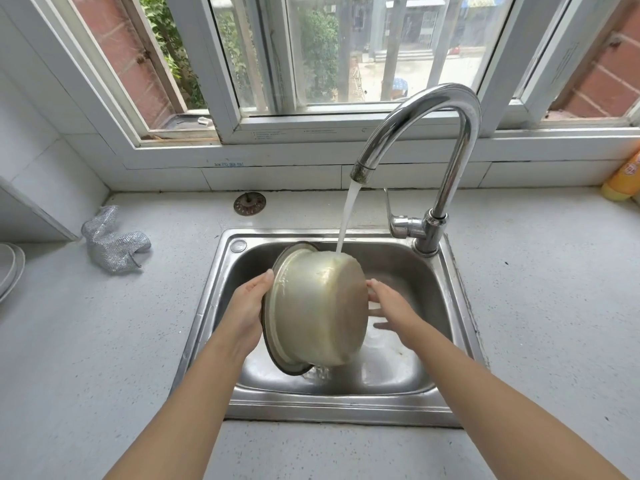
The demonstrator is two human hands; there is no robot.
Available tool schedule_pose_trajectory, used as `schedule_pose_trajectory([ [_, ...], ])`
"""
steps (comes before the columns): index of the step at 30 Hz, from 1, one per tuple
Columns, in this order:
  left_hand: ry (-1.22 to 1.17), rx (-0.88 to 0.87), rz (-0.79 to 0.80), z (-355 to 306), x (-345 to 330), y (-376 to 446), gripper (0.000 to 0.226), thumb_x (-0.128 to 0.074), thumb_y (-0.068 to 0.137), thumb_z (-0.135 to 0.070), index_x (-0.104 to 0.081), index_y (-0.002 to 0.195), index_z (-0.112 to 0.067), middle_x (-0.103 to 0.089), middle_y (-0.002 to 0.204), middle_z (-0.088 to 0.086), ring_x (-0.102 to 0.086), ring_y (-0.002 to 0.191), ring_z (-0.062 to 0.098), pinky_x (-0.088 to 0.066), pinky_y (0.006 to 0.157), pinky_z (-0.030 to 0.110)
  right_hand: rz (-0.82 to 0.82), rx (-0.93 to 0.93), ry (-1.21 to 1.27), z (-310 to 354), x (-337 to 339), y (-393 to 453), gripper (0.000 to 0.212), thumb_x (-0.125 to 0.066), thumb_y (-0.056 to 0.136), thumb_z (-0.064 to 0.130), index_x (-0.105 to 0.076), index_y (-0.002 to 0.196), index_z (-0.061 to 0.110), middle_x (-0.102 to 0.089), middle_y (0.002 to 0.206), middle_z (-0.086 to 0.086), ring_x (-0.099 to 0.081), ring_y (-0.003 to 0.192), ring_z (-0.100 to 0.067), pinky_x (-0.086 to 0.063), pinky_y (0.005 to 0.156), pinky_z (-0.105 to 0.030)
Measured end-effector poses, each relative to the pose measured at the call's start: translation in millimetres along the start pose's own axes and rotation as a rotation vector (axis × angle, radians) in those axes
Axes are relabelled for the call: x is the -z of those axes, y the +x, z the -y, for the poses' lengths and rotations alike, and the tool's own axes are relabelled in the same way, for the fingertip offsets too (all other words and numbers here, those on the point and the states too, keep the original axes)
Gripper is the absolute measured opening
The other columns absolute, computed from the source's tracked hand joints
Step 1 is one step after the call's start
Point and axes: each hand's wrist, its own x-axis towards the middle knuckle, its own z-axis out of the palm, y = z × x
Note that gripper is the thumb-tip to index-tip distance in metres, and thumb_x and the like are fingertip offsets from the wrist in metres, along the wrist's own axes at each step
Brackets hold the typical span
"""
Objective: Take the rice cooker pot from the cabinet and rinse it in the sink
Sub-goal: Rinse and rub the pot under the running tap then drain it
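Here the left hand (246, 308) grips the rim of the dull, pale-gold metal rice cooker pot (317, 308), fingers hidden inside, while the right hand (389, 303) lies flat and spread against its base, steadying without closing. The pot hangs on its side above the stainless steel sink (221, 289), its mouth turned left, with water from the curved chrome tap (446, 140) striking its upper wall. To rinse well, I would roll the pot slowly under the stream, then tip the mouth upward so the inside gets washed too.
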Motion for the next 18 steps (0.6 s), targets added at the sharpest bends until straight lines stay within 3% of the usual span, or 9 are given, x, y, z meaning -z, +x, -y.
schedule_pose_trajectory([
  [2, -0.048, 0.002, -0.038, -1.7, -1.1, 0.4, 0.032, -0.047, 0.096, -0.026, -0.075, 0.085, -0.015, -0.074, 0.076, 0.001, -0.070, 0.072, 0.011, -0.055, 0.060, 0.021, 0.034, -0.085, 0.073, -5.7, 0.1, -1.7, 0.032, -0.032, 0.097, 0.046, -0.060, 0.105, 0.032, -0.065, 0.107, 0.007, -0.065, 0.092, -0.021, -0.053, 0.074, -0.036],
  [6, -0.103, -0.015, -0.102, -1.2, -6.7, -0.1, 0.029, -0.047, 0.096, -0.022, -0.072, 0.087, -0.011, -0.074, 0.074, 0.002, -0.069, 0.068, 0.011, -0.056, 0.057, 0.022, 0.086, -0.156, 0.165, -8.1, -4.9, -5.5, 0.032, -0.034, 0.097, 0.045, -0.061, 0.094, 0.028, -0.067, 0.100, 0.002, -0.068, 0.083, -0.025, -0.058, 0.063, -0.036],
  [11, -0.141, -0.051, -0.114, 3.0, -13.8, -2.7, 0.030, -0.047, 0.096, -0.020, -0.073, 0.083, -0.012, -0.074, 0.075, 0.002, -0.069, 0.069, 0.011, -0.056, 0.058, 0.022, 0.079, -0.167, 0.068, -0.3, -11.5, -9.2, 0.029, -0.037, 0.095, 0.045, -0.060, 0.099, 0.027, -0.063, 0.108, -0.002, -0.064, 0.089, -0.028, -0.060, 0.068, -0.039],
  [16, -0.195, -0.088, -0.140, 6.0, -23.0, -3.0, 0.024, -0.048, 0.096, -0.017, -0.070, 0.089, -0.008, -0.073, 0.072, -0.001, -0.067, 0.067, 0.009, -0.055, 0.057, 0.022, 0.130, -0.180, 0.105, 4.9, -16.3, -19.9, 0.023, -0.039, 0.095, 0.044, -0.054, 0.082, 0.033, -0.061, 0.096, -0.002, -0.060, 0.076, -0.024, -0.057, 0.076, -0.043],
  [18, -0.190, -0.081, -0.130, 6.7, -25.9, -4.4, 0.022, -0.048, 0.096, -0.017, -0.068, 0.093, -0.007, -0.073, 0.074, -0.001, -0.067, 0.067, 0.009, -0.054, 0.059, 0.023, 0.132, -0.183, 0.089, 5.9, -19.7, -22.4, 0.025, -0.037, 0.096, 0.044, -0.056, 0.095, 0.029, -0.058, 0.102, -0.004, -0.058, 0.078, -0.024, -0.055, 0.077, -0.042],
])
